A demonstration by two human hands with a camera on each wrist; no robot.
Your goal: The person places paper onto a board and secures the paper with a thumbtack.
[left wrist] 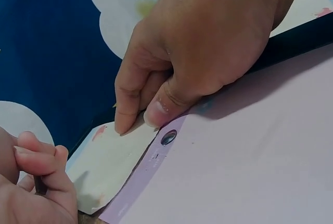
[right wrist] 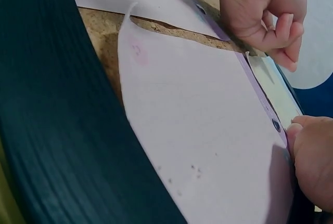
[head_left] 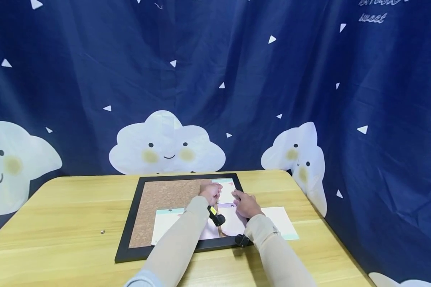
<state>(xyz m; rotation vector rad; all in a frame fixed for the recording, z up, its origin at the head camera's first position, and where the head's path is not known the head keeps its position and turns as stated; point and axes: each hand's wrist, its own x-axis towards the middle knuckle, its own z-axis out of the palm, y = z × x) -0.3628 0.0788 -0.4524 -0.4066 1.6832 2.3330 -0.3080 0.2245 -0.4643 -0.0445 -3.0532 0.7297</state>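
Observation:
A cork board (head_left: pixel 165 195) in a black frame lies on the table. My left hand (head_left: pixel 210 192) hovers above its upper right part, fingers curled; a small dark thing (left wrist: pixel 40 185) shows between them, too hidden to name. My right hand (head_left: pixel 247 204) presses thumb and fingertips on a white note sheet (head_left: pixel 225 187) in the board's upper right corner, seen below the fingers in the left wrist view. Just under that sheet lies a lilac-edged sheet (right wrist: pixel 197 99) with a round metal thumbtack (left wrist: pixel 169 137) in its top edge.
Another mint-edged sheet (head_left: pixel 164 223) with a thumbtack (head_left: pixel 170 210) lies lower on the board. Right of the frame, a white sheet (head_left: pixel 281 223) rests on the table (head_left: pixel 68 207). A small round metal piece (head_left: pixel 102 231) lies at left. A blue curtain (head_left: pixel 201 79) hangs behind.

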